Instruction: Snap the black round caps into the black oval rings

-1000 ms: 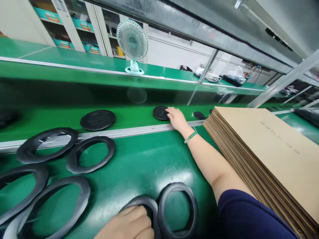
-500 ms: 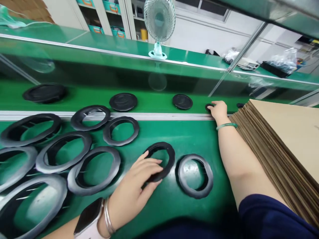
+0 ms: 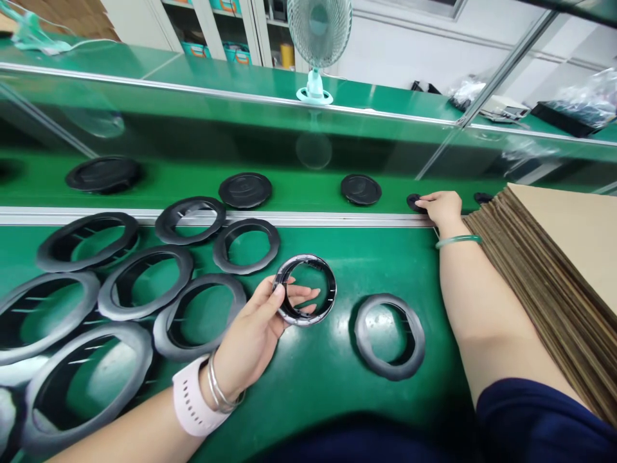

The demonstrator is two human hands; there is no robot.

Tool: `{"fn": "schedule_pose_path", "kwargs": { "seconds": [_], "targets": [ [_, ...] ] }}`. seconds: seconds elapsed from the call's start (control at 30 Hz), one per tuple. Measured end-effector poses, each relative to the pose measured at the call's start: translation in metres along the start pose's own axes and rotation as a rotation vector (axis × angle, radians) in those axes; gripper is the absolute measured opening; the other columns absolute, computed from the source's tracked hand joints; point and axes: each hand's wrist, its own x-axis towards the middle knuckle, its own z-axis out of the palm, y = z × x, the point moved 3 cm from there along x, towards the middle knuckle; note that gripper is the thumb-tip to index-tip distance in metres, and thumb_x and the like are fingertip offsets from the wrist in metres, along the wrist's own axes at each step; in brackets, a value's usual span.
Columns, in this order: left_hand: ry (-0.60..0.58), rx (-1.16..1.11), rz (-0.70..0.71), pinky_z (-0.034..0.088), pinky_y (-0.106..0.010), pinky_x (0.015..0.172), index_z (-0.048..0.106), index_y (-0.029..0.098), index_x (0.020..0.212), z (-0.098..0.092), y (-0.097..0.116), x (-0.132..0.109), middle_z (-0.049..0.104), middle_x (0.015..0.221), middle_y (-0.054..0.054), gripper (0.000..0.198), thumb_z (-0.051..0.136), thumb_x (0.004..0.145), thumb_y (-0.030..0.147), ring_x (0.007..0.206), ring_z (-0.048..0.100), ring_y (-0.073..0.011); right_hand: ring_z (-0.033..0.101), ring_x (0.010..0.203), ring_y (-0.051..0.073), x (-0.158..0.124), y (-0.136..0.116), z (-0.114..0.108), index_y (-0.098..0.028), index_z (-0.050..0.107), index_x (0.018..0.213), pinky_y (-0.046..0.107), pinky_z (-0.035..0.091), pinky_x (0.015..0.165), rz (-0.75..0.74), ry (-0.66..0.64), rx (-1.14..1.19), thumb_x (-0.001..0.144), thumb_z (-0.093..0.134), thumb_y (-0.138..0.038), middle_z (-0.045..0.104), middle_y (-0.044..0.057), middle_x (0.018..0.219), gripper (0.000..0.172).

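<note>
My left hand (image 3: 255, 334), turned palm up, grips a black plastic ring (image 3: 328, 273) between the thumb on top and the fingers below. The ring is raised off the green worktop, and its shiny ribbed side faces me. At far reach, my right hand (image 3: 443, 209) has its fingertips closed on the edge of a small black disc (image 3: 413, 202) on the green strip. To the right of the held ring, another black ring (image 3: 389, 370) lies flat on the worktop. Several similar rings (image 3: 245, 263) crowd the left side, some touching.
Along the green strip (image 3: 303, 193) lie more black discs (image 3: 361, 190). A metal rail (image 3: 308, 218) divides the strip from the worktop. Stacked brown cardboard sheets (image 3: 563, 238) stand beside my right forearm. Behind a transparent panel, a pale green fan (image 3: 315, 90) stands on a shelf.
My left hand has rolled from palm down to palm up and turned the ring over, showing its shiny side. My right hand stays at the small disc. The whole view has shifted slightly.
</note>
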Motion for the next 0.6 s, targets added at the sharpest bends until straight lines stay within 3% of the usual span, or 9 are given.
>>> {"fn": "schedule_pose_path", "kwargs": {
  "seconds": [0.17,0.3,0.4,0.47,0.53,0.6],
  "targets": [
    [-0.111,0.382,0.027,0.048,-0.051,0.104,0.061,0.020,0.109,-0.004,-0.004,-0.002,0.069,0.123,-0.012,0.033,0.069,0.078,0.021,0.119,0.063,-0.0315,0.063,0.084,0.026,-0.025,-0.044,-0.003,-0.008,0.077,0.084,0.038,0.046,0.085,-0.200,0.041,0.122,0.082,0.080,-0.010,0.069,0.014,0.087,0.003],
    [0.050,0.694,0.101,0.050,-0.052,0.101,0.060,0.019,0.100,-0.012,-0.005,0.001,0.073,0.114,-0.011,0.031,0.076,0.075,0.029,0.110,0.068,-0.0308,0.062,0.089,0.021,-0.092,-0.110,0.000,-0.019,0.077,0.087,0.031,0.051,0.083,-0.476,-0.024,0.288,0.083,0.084,-0.017,0.066,0.005,0.094,0.007],
    [0.138,0.686,0.108,0.053,-0.050,0.096,0.052,0.021,0.096,-0.014,-0.004,0.003,0.075,0.104,-0.010,0.040,0.081,0.071,0.034,0.104,0.071,-0.0298,0.060,0.080,0.021,-0.169,-0.156,-0.001,-0.023,0.077,0.084,0.034,0.053,0.074,-0.825,-0.219,0.562,0.083,0.084,-0.019,0.063,0.001,0.084,0.009],
    [0.152,0.616,0.109,0.055,-0.047,0.092,0.048,0.022,0.101,-0.012,-0.003,0.004,0.076,0.100,-0.008,0.048,0.082,0.071,0.034,0.101,0.072,-0.0288,0.060,0.075,0.021,-0.214,-0.172,-0.005,-0.023,0.076,0.086,0.034,0.052,0.069,-1.020,-0.370,0.705,0.091,0.079,-0.026,0.062,0.002,0.080,0.006],
    [0.158,0.568,0.128,0.056,-0.044,0.090,0.047,0.022,0.110,-0.011,-0.002,0.004,0.075,0.103,-0.006,0.053,0.082,0.071,0.032,0.101,0.071,-0.0272,0.059,0.073,0.020,-0.244,-0.176,-0.007,-0.023,0.076,0.089,0.033,0.050,0.067,-1.161,-0.450,0.742,0.099,0.070,-0.031,0.062,0.003,0.079,0.014],
    [0.152,0.552,0.149,0.056,-0.041,0.090,0.046,0.022,0.118,-0.010,-0.002,0.004,0.072,0.111,-0.006,0.056,0.080,0.073,0.029,0.103,0.070,-0.0255,0.057,0.071,0.019,-0.258,-0.174,-0.005,-0.022,0.074,0.092,0.032,0.047,0.065,-1.278,-0.451,0.691,0.104,0.063,-0.033,0.061,0.003,0.079,0.019]
  ]
}}
